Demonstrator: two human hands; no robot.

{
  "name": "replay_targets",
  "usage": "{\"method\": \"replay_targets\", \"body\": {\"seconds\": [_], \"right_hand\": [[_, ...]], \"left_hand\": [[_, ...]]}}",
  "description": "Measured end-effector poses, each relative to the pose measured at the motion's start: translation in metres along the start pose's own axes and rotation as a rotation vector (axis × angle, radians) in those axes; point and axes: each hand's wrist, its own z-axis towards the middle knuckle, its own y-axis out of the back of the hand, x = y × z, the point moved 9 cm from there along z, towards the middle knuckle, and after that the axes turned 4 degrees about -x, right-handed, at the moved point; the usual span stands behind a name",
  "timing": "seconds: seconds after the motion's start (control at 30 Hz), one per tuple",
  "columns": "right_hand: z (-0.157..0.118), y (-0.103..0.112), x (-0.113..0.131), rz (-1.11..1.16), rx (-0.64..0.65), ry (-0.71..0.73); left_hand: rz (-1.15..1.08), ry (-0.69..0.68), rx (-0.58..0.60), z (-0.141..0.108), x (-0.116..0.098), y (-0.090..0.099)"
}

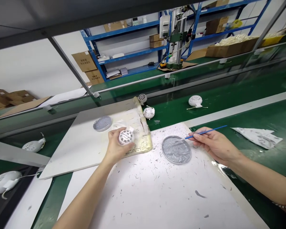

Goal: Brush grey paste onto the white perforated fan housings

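My left hand (116, 147) is closed around a small round white plastic housing (126, 137) with a slotted, grille-like face turned up. Between the fingertips of my right hand (213, 143) is a thin blue paintbrush (206, 131), its tip in a round shallow dish of silvery-grey paint (176, 150). That dish rests on a large white sheet (157, 194) marked with grey strokes and specks. Behind my left hand, a second, smaller dish of grey paint (102, 123) sits on a white board (73, 143) with a worn, yellowed right edge.
More white housings with short wires lie around: one beside the board (149, 113), one on the green belt (195, 101), others at the left (6, 182). A grey-stained cloth or paper (257, 137) lies at right. A metal frame post (70, 65) and overhead shelf (85, 16) stand close.
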Motion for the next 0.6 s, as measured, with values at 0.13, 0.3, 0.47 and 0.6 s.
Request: {"method": "replay_targets", "body": {"seconds": [0.13, 0.3, 0.47, 0.6], "right_hand": [[0.001, 0.003, 0.009, -0.133, -0.008, 0.12], [0.004, 0.005, 0.012, -0.125, -0.004, 0.14], [0.005, 0.006, 0.01, 0.008, -0.044, 0.041], [0.004, 0.0, 0.01, 0.067, -0.045, -0.016]], "left_hand": [[0.228, -0.144, 0.07, -0.006, -0.009, -0.006], [-0.014, 0.016, 0.153, -0.009, -0.012, -0.006], [-0.853, 0.524, 0.269, -0.029, -0.003, -0.025], [-1.07, 0.59, 0.352, -0.046, -0.017, -0.039]]}}
